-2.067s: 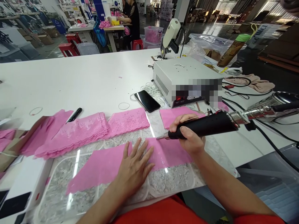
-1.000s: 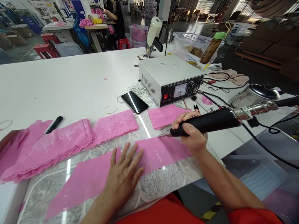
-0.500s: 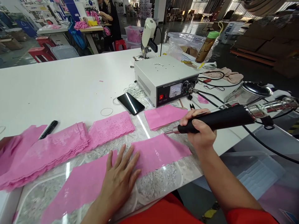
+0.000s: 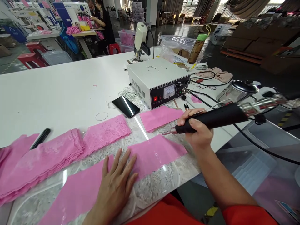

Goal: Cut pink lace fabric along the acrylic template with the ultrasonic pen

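My left hand (image 4: 117, 184) lies flat with fingers spread, its palm and fingers over a pink fabric piece (image 4: 79, 190) and the left edge of another pink fabric piece (image 4: 156, 153). In my right hand (image 4: 199, 128) is a black-handled ultrasonic cutter (image 4: 213, 118), fingers wrapped round its grip. The cutter's thin metal tip points left and meets or hovers just over the upper edge of the right-hand piece; contact cannot be told. Both pieces lie on a clear-covered, grey patterned board (image 4: 161, 181). Beyond the tip lies another pink piece (image 4: 159, 117).
A grey power box (image 4: 159, 78) with a lit red switch and cables stands behind. Around it are a phone (image 4: 126, 106), white cord (image 4: 131, 95), a glass jar (image 4: 236, 90) and a bottle (image 4: 198, 48). Stacked pink lace (image 4: 47, 162) and a black marker (image 4: 40, 138) lie left.
My view has turned slightly, so the table's things sit further left. At the left edge, a bit of another person's hand has mostly left view. Both my hands keep nearly the same place on the fabric.
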Available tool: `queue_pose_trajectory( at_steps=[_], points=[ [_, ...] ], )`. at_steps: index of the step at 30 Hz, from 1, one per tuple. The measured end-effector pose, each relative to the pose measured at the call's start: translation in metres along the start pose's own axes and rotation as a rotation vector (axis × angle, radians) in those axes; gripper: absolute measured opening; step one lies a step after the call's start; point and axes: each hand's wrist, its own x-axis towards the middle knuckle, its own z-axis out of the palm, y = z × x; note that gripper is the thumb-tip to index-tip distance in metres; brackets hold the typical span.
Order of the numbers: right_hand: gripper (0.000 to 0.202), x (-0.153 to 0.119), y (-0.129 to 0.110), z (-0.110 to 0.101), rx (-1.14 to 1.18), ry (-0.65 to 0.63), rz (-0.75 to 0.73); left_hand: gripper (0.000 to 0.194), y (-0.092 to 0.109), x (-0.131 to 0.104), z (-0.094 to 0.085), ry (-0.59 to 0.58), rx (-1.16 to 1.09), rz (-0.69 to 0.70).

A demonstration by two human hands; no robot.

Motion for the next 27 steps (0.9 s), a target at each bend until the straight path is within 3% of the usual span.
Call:
queue_pose_trajectory(
  at_steps=[8, 22, 27],
  points=[
    [0.011, -0.009, -0.006, -0.018, -0.002, -0.009, 0.031, 0.047, 0.0, 0.001, 0.0, -0.004, -0.015, -0.008],
    [0.011, -0.007, -0.007, -0.014, -0.017, -0.027, 0.041, 0.047, -0.001, 0.001, 0.0, 0.013, -0.037, 0.002],
    [0.011, -0.009, -0.018, -0.026, -0.021, 0.007, -0.001, 0.047, -0.002, 0.001, 0.001, 0.013, -0.043, 0.009]
  ],
)
